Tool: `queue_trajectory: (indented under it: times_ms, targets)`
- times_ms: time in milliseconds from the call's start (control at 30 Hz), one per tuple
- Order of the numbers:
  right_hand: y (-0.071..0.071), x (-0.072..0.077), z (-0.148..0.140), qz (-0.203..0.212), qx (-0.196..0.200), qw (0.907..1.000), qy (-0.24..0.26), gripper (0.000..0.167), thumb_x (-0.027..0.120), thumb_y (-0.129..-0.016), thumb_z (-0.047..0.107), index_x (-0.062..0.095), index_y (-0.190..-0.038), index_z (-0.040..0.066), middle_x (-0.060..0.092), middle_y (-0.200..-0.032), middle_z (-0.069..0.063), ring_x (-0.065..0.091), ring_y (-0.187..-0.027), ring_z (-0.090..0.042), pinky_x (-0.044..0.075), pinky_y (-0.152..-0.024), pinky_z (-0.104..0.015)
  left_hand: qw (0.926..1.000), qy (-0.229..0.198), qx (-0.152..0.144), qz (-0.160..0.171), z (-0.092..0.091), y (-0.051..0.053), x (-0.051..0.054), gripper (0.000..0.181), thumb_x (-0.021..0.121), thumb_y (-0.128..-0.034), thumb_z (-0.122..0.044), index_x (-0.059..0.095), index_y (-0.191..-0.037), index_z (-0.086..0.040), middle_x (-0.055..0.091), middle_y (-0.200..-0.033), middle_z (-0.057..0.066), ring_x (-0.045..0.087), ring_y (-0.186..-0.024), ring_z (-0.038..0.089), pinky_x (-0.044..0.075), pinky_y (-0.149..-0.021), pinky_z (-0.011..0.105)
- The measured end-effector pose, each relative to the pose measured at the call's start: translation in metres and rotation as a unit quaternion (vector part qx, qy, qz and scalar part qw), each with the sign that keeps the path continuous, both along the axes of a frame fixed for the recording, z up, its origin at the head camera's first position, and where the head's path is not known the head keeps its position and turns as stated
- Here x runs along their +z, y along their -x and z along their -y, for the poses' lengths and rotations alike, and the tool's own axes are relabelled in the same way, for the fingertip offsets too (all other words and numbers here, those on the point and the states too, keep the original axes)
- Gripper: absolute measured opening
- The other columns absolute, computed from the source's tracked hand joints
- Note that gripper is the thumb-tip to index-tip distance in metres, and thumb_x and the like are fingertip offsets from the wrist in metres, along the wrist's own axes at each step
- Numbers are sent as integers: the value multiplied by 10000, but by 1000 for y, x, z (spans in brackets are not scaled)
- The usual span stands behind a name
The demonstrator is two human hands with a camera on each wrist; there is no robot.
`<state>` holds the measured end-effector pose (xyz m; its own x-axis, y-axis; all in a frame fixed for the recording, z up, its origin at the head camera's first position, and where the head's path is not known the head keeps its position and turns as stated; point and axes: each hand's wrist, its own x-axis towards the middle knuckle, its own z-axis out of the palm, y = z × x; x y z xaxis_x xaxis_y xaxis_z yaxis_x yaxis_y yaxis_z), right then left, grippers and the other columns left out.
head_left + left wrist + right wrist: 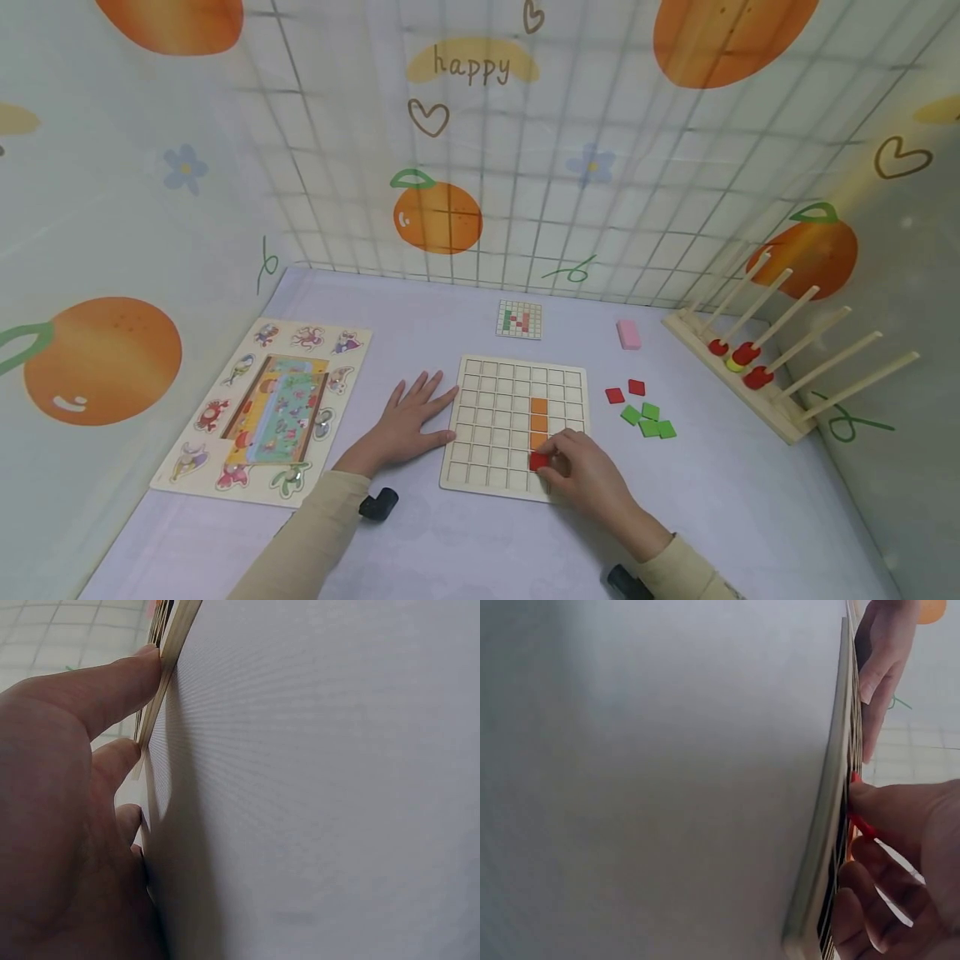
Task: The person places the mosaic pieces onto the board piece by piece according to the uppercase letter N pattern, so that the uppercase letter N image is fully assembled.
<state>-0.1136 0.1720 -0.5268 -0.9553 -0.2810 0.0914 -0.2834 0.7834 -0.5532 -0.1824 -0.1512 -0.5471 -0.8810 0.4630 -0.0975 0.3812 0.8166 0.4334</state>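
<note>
A wooden grid board point(495, 425) lies on the table with a column of orange square tiles point(539, 422) set in it. My right hand point(592, 483) pinches a red square tile point(537, 461) between thumb and fingers, just below the orange ones. In the right wrist view the red tile point(861, 825) is tilted at the board's surface, partly hidden by the thumb. My left hand point(405, 423) lies with fingers spread, its thumb and a fingertip touching the board's left edge. To the right of the board are loose red tiles point(615, 396) and several green tiles point(650, 427).
A small pattern card point(518, 320) lies behind the board, with a pink block point(628, 335) to its right. An animal picture puzzle point(345, 342) is at the left. On the right stands a wooden peg rack point(780, 421) with red and yellow beads.
</note>
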Motion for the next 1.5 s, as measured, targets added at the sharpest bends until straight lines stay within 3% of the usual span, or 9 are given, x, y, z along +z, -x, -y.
queue_trajectory:
  times_ms: [300,567,900,1500]
  targets:
    - [1,0,1,10,-47,9995,-299,258,898,-784,192,753,-991,245,581,-885,147,464,-804,-57,451,-649,-213,10000,-9,0,-11,0,1,-2,769,568,-969,-603,309,-1615,-276,101,-1709,49,-3,-1573,290,-61,-1247,556]
    - [1,-2,-1,-235,118,9993,-281,220,883,-798,181,760,-968,246,602,-920,160,468,-817,-54,443,-654,-203,10000,-57,27,51,0,0,1,767,580,-966,-593,316,-1613,-276,101,-1708,44,-8,-1573,282,-68,-1248,547]
    - [1,-2,-1,-438,154,9985,-303,214,892,-787,179,801,-976,220,631,-952,162,520,-856,-44,505,-703,-215,10000,-37,43,49,0,-1,1,771,575,-963,-602,313,-1613,-281,99,-1707,38,-8,-1573,278,-67,-1250,541]
    - [1,1,-5,56,-199,9998,-84,211,879,-819,232,786,-1006,261,631,-942,153,505,-827,-39,502,-703,-240,10000,-54,21,26,1,0,0,772,575,-959,-615,326,-1609,-282,102,-1707,41,-8,-1572,276,-64,-1249,546]
